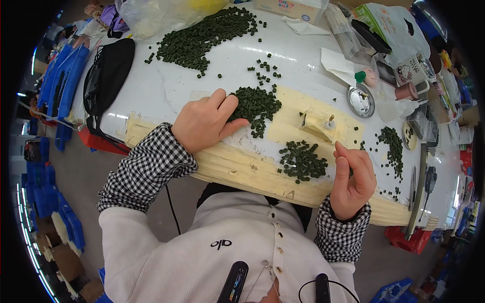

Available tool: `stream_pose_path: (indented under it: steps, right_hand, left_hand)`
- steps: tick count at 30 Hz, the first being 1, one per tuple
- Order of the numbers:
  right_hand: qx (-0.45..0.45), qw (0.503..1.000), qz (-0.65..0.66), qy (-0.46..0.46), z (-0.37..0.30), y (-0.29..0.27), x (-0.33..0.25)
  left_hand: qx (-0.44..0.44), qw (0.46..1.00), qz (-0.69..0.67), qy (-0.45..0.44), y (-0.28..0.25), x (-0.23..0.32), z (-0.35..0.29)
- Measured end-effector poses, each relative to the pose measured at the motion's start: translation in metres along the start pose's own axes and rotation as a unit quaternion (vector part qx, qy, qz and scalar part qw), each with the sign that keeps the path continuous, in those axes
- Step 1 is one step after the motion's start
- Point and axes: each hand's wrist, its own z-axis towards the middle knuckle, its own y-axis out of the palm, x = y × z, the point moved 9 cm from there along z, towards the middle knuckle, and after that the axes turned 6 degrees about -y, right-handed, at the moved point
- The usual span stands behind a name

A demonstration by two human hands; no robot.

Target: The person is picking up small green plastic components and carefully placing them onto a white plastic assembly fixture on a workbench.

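Left hand [209,120] and right hand [355,177] beside heaps of small, dark-green, chunky pieces on a glossy white worktop [298,55].
The left grip curls against the middle heap [256,103]; whether it holds any pieces cannot be told. The right grip is narrow, thumb and forefinger tips close together, contents unclear, between the near heap [303,161] and a cream block with a small metallic post [318,126]. The pieces look matte, short and seemingly notched; the largest heap [207,38] spreads farther back. Printed lettering marks a pale rectangular box [288,10], a green-and-white plastic bag [394,25] and a white mug [410,70]; dark stitched letters sit on the white ribbed sweater [182,262].
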Motion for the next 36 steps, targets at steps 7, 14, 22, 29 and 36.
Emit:
stream_pose_path:
  steps: [7, 14, 22, 29, 36]
  right_hand:
    - [-0.003, 1.000, -0.002, -0.011, 0.001, 0.000, -0.001]
    - [-0.005, 1.000, -0.006, -0.007, 0.001, 0.000, -0.002]
    - [-0.010, 1.000, -0.007, -0.007, 0.000, 0.002, -0.002]
    - [-0.008, 1.000, -0.008, -0.013, 0.002, 0.002, -0.004]
    - [0.004, 1.000, -0.003, -0.009, -0.001, 0.000, -0.003]
  left_hand:
    - [0.002, 0.999, 0.038, 0.039, 0.003, 0.007, -0.003]
    - [0.028, 0.986, -0.163, -0.033, -0.013, -0.014, -0.003]
    - [-0.088, 0.898, -0.404, -0.148, -0.011, -0.046, -0.005]
    - [-0.010, 0.976, -0.190, -0.103, -0.025, -0.090, 0.022]
    - [0.099, 0.993, -0.033, 0.064, -0.016, -0.083, 0.038]
